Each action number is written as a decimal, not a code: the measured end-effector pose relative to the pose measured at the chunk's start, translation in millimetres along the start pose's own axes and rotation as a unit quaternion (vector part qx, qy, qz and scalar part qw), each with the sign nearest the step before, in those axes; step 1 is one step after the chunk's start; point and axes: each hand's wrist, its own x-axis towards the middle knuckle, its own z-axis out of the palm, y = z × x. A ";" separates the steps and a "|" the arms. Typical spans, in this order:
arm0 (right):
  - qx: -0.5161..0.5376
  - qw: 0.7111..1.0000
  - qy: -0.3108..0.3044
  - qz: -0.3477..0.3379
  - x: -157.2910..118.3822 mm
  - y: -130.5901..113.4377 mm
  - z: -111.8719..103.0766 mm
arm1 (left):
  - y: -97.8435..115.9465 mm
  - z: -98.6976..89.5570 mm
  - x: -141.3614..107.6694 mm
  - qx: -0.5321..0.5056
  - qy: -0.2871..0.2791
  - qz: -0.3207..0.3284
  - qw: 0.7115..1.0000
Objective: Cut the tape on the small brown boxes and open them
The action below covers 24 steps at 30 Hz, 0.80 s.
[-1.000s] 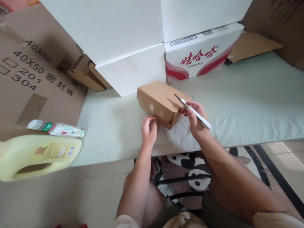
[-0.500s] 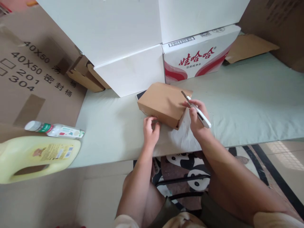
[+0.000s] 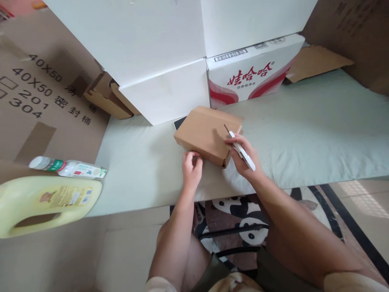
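Brown cardboard box (image 3: 200, 132), plain and flat on top, with the upper face closed, lying askew, a little back from the front edge of the table (image 3: 136, 170), with one corner toward that edge. White-handled cutter (image 3: 242, 151), thin dark blade extended, held slantwise over the box's right end, pointing away from the front edge.

Rm L of carton (image 3: 202, 132), white box (image 3: 170, 91) blocks rear.
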 end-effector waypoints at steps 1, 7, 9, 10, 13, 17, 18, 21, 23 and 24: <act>-0.001 1.000 -0.002 -0.002 0.6 -0.4 -0.3 | 0.2 0.1 0.1 0.000 0.001 -0.002 1.000; -0.019 1.000 -0.004 -0.018 1.5 1.1 -1.6 | -1.8 -0.4 -0.4 0.005 -0.001 -0.002 1.000; -0.024 0.999 0.004 -0.023 1.1 3.4 -1.4 | -2.6 -0.6 -1.0 0.007 -0.004 -0.006 1.000; -0.024 0.999 0.006 -0.027 1.0 4.7 -1.3 | -3.0 -0.7 -1.2 0.006 -0.006 -0.008 1.000; -0.024 0.999 0.001 -0.039 1.1 7.1 -1.3 | -4.1 -0.6 -1.7 0.003 -0.010 -0.011 1.000; -0.030 0.999 -0.009 -0.039 2.0 5.7 -2.1 | -5.6 -0.7 -1.5 0.004 -0.010 -0.005 1.000; -0.030 0.999 -0.009 -0.040 2.4 4.8 -2.3 | -5.9 -0.8 -1.3 0.005 -0.010 -0.005 1.000; -0.029 0.999 -0.007 -0.042 3.6 2.0 -2.5 | -5.8 -1.0 -1.0 0.008 -0.012 -0.011 1.000; -0.029 0.999 -0.009 -0.040 4.0 0.9 -2.5 | -5.2 -1.2 -0.8 0.007 -0.012 -0.016 1.000; -0.029 0.999 -0.010 -0.040 4.0 0.7 -2.6 | -4.9 -1.3 -0.6 0.006 -0.012 -0.017 1.000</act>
